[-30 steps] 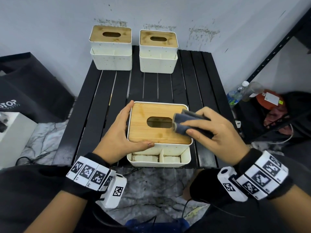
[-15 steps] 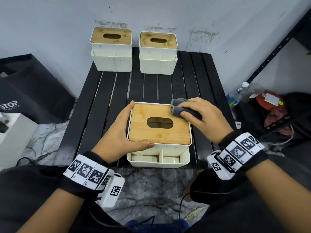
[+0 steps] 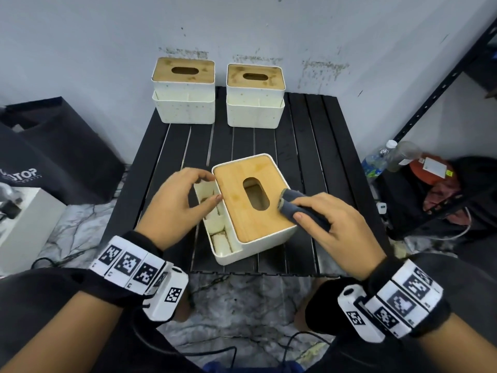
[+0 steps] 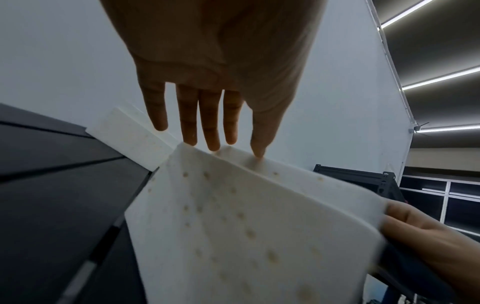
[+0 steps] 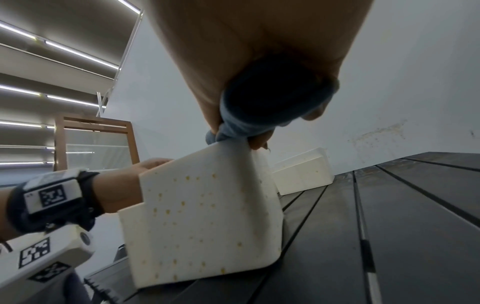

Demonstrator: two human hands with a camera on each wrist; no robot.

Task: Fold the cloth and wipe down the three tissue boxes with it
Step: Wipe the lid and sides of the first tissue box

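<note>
Right hand point(image 3: 338, 227) grips folded cloth point(image 3: 298, 208) on nearest tissue box point(image 3: 250, 200) — left hand point(image 3: 177, 203), fingers loose, touches its rim.

Near tissue box point(image 3: 250, 208) turned — tray side now left.

A black slatted surface point(image 3: 309, 135) stands against a pale grey wall point(image 3: 107, 36) marked with brownish stains above its far edge. The floor point(image 3: 242, 300) below is grey-veined marble, crossed by dark cables. At the right a black metal rack point(image 3: 443, 84) rises at a slant. Long strip lights point(image 5: 78, 55) run across the dark ceiling.
</note>
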